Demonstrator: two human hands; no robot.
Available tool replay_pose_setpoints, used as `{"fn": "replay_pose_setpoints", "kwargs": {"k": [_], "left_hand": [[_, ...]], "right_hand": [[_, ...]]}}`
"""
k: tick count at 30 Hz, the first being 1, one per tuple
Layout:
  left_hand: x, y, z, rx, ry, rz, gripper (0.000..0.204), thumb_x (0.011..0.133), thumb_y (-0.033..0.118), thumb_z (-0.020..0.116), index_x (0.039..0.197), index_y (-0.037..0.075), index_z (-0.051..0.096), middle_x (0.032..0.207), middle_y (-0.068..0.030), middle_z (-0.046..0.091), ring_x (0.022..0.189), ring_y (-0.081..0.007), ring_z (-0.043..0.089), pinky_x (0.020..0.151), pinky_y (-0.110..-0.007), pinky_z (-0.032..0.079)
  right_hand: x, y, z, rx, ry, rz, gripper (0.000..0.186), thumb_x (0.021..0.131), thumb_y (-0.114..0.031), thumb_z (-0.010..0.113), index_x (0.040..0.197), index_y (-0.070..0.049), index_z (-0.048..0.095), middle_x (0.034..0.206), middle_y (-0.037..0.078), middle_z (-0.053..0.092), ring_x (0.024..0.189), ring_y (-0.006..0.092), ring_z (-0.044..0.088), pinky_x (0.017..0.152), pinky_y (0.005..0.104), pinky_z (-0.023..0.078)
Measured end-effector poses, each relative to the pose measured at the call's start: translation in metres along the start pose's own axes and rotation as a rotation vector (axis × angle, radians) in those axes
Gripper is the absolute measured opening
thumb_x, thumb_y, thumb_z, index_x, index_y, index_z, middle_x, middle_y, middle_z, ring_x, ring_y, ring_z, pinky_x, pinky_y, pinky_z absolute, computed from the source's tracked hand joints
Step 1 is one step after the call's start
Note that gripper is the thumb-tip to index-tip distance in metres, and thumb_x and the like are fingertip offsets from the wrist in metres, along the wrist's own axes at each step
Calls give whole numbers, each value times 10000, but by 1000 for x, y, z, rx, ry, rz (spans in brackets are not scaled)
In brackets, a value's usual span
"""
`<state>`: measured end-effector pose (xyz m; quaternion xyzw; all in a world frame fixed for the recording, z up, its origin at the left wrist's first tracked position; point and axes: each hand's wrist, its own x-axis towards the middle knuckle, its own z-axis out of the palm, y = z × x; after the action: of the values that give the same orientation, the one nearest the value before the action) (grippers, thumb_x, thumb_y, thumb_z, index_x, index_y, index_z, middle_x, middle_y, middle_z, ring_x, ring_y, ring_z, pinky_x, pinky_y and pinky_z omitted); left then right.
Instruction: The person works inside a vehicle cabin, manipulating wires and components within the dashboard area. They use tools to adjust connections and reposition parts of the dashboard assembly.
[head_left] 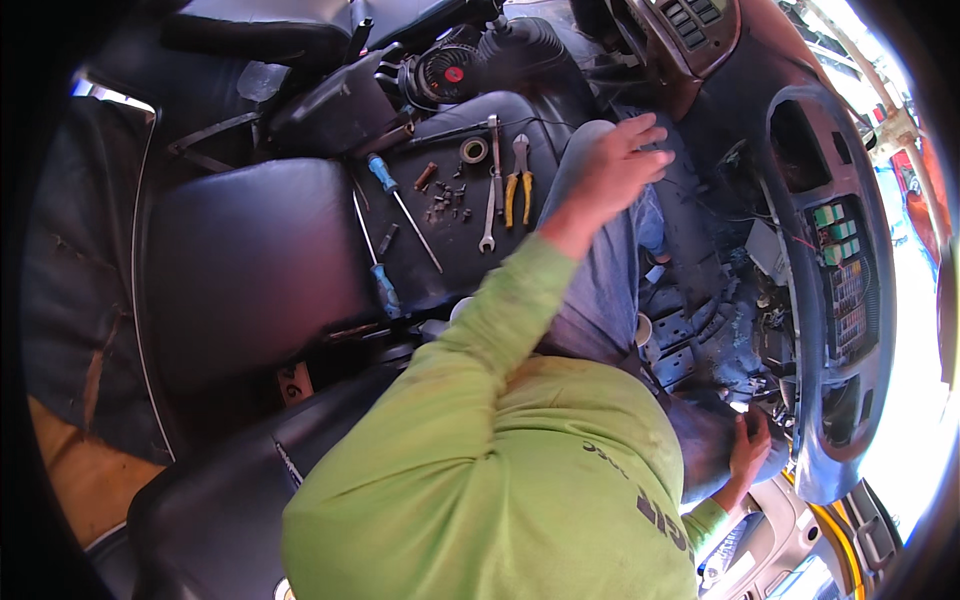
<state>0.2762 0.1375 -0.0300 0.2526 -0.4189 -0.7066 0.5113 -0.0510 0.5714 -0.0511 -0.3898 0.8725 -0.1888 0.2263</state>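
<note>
My left hand (620, 165) is raised above my bent knee in blue jeans (590, 290), fingers spread, with nothing in it. My right hand (748, 450) is low beside my other knee, near loose wiring under the dashboard (835, 440). Its fingers look apart, and I can make out nothing between them. Left of my left hand, yellow-handled pliers (518, 185), a combination wrench (490, 225) and a roll of tape (473, 150) lie on a black seat (460, 260). Two blue-handled screwdrivers (383, 175) and several small screws (447, 205) lie there too.
Open dashboard panels expose fuses (850, 300) and green relays (835, 235) on the right. The pedals (675, 350) sit below in the footwell. A gear lever boot (515, 50) stands at the top. The door (800, 530) with a yellow strip is at lower right.
</note>
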Motion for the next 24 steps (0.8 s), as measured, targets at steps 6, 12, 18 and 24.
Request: {"fn": "replay_pose_setpoints", "kwargs": {"k": [6,12,18,24], "left_hand": [[-91,157,-193,1447,147,-471,339,932,290,725,1101,-3,720,895,-137,724,697,-217,698,680,-384,557],[-160,110,-327,1399,90,-580,282,957,215,726,1118,-12,680,774,-166,700,577,-281,679,512,-421,508],[-159,86,-368,814,454,-880,175,929,159,769,858,46,656,672,-4,550,531,-167,543,494,-332,439],[-140,101,-352,157,341,-784,247,1053,235,611,1217,58,663,1005,-36,681,834,-146,626,677,-258,498]], "right_hand": [[6,-2,-2,144,-26,-20,478,922,-239,763,1318,15,674,1288,232,702,1213,378,660,1049,444,486],[-11,-13,0,24,131,13,400,918,-186,777,1268,-14,690,1154,173,753,1075,279,722,944,382,556],[-59,-17,-46,419,372,155,355,934,-129,755,1256,4,689,1084,114,774,995,180,735,909,307,563],[-136,8,-170,397,1009,266,311,994,-160,701,1247,19,698,1072,140,772,898,194,738,801,309,592]]}}
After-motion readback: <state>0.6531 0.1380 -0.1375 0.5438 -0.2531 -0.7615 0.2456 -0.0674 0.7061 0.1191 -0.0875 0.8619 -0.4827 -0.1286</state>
